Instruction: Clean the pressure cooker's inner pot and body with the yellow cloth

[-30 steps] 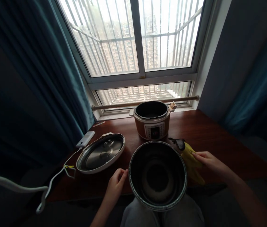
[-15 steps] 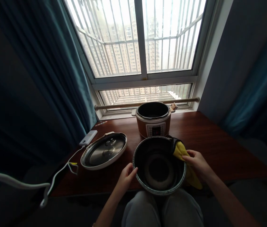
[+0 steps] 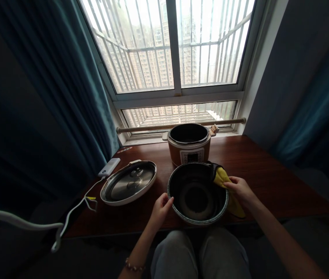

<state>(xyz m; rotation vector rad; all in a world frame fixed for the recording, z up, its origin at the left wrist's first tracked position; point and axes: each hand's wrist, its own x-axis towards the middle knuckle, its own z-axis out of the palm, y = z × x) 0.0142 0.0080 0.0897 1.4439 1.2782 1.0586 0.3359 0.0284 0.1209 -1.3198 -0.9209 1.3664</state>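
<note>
A dark round inner pot (image 3: pixel 196 197) is tilted toward me at the table's front edge, its inside showing. My left hand (image 3: pixel 162 209) pinches the pot's left rim, thumb over the edge. On the right rim, my right hand (image 3: pixel 241 190) is closed on a yellow cloth (image 3: pixel 221 176) with a dark side, draped over the pot's edge. Part of the cloth hangs down outside the pot. Just behind stands the brown and white cooker body (image 3: pixel 174 153), lidless, with a control panel on its front. The detached lid (image 3: pixel 129 183) lies to the left, its metal inner side up.
A white power bank (image 3: pixel 109 167) with a white cable (image 3: pixel 74 211) lies at the table's left. Behind the wooden table (image 3: pixel 257 170) are a barred window and a rail (image 3: pixel 149 128). Blue curtains (image 3: pixel 94 116) hang at both sides.
The pot has shifted slightly away from me, up toward the cooker body, with both hands moving along. The cloth stays over the right rim.
</note>
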